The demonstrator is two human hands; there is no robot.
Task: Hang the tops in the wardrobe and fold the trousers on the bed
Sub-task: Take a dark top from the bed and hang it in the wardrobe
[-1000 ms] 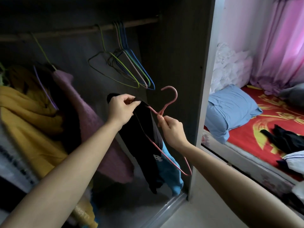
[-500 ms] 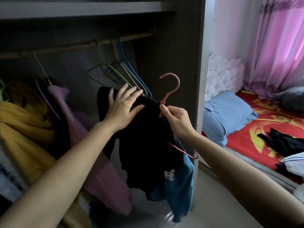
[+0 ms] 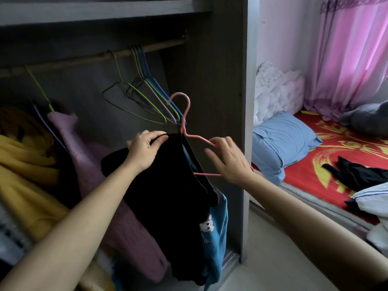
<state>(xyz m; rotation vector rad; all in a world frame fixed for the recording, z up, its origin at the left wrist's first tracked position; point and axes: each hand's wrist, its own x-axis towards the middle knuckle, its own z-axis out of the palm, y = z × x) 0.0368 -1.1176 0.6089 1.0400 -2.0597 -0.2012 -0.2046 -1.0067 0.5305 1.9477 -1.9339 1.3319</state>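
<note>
View from the head, looking down along two bare forearms into an open wardrobe [image 3: 220, 80]. One pink wire hanger [image 3: 185, 114] is held in front of the opening, below the wooden rail [image 3: 84, 59] and not hooked on it. One black top [image 3: 168, 185] is draped over the hanger's left shoulder, which it hides. The left hand [image 3: 144, 150] pinches the top's upper edge between thumb and curled fingers. The right hand [image 3: 228, 158] has its fingers spread, the fingertips touching the hanger's bare sloping arm, the thumb apart below the wire; this hand covers part of the hanger's bottom bar.

Blue cloth [image 3: 218, 227] with a small white cartoon figure hangs beneath the black top; whether it is part of the same garment cannot be told.

A bunch of empty wire hangers [image 3: 147, 97] hangs on the rail, overlapping too closely to count. Left of them hang one mauve garment [image 3: 88, 164] and one yellow garment [image 3: 25, 160], the yellow one cut off by the frame edge.

To the right is one bed [image 3: 315, 177] with a red cover, partly out of frame. On it lie one blue pillow [image 3: 281, 143] and one crumpled dark garment [image 3: 361, 173], its kind unclear. White clothing [image 3: 371, 198] is cut off at the right edge.
</note>
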